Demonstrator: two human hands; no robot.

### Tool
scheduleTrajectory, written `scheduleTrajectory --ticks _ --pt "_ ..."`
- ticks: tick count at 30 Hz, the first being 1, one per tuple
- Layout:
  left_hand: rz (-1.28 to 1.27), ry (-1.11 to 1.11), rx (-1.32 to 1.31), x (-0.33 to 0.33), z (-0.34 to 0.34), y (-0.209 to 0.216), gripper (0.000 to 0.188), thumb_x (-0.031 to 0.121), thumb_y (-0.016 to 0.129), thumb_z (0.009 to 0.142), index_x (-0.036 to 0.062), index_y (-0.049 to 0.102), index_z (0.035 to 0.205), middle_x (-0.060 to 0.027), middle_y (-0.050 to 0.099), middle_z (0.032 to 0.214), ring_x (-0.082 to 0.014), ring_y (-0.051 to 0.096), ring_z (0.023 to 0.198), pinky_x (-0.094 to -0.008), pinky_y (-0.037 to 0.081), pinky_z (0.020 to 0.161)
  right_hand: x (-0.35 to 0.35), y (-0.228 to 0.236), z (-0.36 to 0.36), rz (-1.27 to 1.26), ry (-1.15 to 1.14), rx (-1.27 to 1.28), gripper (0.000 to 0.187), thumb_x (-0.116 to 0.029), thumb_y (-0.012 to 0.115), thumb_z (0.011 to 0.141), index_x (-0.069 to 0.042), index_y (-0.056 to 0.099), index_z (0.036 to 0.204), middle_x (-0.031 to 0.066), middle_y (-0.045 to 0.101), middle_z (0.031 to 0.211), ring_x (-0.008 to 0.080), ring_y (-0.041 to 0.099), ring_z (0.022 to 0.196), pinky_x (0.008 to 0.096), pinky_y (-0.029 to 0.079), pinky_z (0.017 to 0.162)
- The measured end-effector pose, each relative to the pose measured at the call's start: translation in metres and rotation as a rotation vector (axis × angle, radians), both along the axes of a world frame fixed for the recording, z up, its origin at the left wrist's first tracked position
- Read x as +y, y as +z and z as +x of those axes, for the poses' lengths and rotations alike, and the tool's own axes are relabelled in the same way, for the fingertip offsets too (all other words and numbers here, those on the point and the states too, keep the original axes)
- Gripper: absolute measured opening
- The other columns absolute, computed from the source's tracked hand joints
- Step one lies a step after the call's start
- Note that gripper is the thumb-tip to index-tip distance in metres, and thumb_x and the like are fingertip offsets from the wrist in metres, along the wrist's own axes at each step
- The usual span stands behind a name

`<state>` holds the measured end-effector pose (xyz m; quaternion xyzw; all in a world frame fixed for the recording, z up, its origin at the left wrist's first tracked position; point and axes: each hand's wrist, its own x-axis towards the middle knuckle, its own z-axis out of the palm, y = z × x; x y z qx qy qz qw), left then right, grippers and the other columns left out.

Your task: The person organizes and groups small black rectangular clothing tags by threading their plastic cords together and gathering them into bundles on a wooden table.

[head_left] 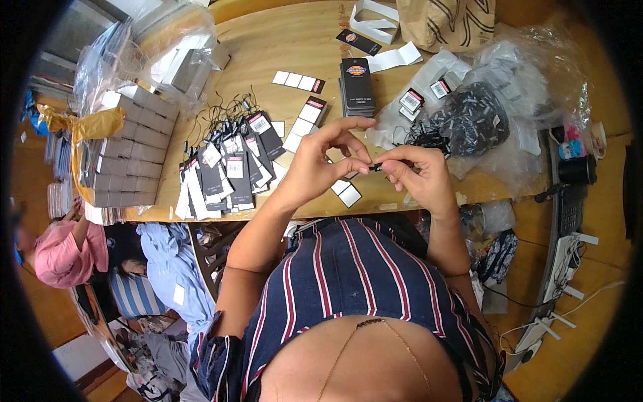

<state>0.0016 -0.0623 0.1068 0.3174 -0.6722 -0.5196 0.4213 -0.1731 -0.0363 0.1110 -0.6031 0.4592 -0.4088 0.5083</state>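
Observation:
My left hand and my right hand meet over the table's near edge. Thumb and forefinger of each pinch a small black tag string, mostly covered by fingertips. Just below the hands lie white stickers. To the left is a heap of black and white hang tags, with strings trailing from its far side. A strip of white stickers rests between this heap and my left hand. Beyond the hands stands a stack of black tags. Black tag strings spill from a clear bag beside my right hand.
White boxes are piled at the table's left end. A brown paper bag and crumpled plastic occupy the far right. Another sticker strip lies farther back. A person in pink is at the far left.

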Motion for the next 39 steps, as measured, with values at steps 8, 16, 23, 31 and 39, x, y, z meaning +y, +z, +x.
scheduleTrajectory --ticks 8,16,23,31,39 --pt "0.243 -0.082 0.176 0.003 0.018 -0.006 0.047 -0.009 0.057 0.063 -0.0017 0.042 0.107 -0.0091 0.055 0.071 -0.0111 0.053 0.066 -0.0213 0.044 0.058 0.002 -0.001 0.02 0.099 0.053 -0.12 0.009 -0.007 0.055 0.074 0.002 0.058 0.077 0.0 0.05 0.055 0.0034 0.043 0.046 0.016 0.034 0.04" --pt "0.235 -0.034 0.149 0.009 0.04 -0.011 0.049 -0.008 0.062 0.059 -0.0013 0.045 0.104 -0.0047 0.054 0.069 -0.0089 0.052 0.065 -0.0206 0.042 0.06 0.003 -0.006 0.045 0.158 0.129 -0.166 0.01 -0.007 0.055 0.075 0.002 0.057 0.078 -0.0003 0.049 0.055 0.0031 0.04 0.046 0.0154 0.033 0.04" --pt "0.13 0.163 0.058 0.031 0.062 -0.031 0.034 -0.002 0.058 0.068 -0.0023 0.046 0.1 -0.0078 0.055 0.084 -0.0123 0.053 0.078 -0.0238 0.042 0.072 -0.005 -0.015 0.072 0.098 0.198 -0.02 0.009 -0.004 0.054 0.074 0.002 0.056 0.079 0.0003 0.052 0.059 0.0034 0.042 0.05 0.0174 0.035 0.044" --pt "0.311 0.5 0.1 0.048 0.099 -0.057 0.025 -0.005 0.049 0.072 -0.0021 0.049 0.097 -0.0048 0.054 0.07 -0.0091 0.051 0.062 -0.0194 0.041 0.056 -0.071 0.003 0.11 0.055 0.438 0.237 0.012 -0.006 0.055 0.07 0.001 0.052 0.08 0.0016 0.051 0.056 0.0037 0.045 0.053 0.0187 0.036 0.048" --pt "0.225 0.696 -0.097 -0.024 0.173 -0.083 0.018 -0.002 0.048 0.075 -0.0031 0.052 0.093 -0.0042 0.055 0.074 -0.0088 0.051 0.061 -0.0192 0.041 0.054 -0.149 -0.009 0.138 -0.428 0.087 0.424 0.012 -0.01 0.055 0.069 -0.004 0.056 0.079 0.0096 0.057 0.065 0.0204 0.055 0.06 0.0281 0.042 0.057"
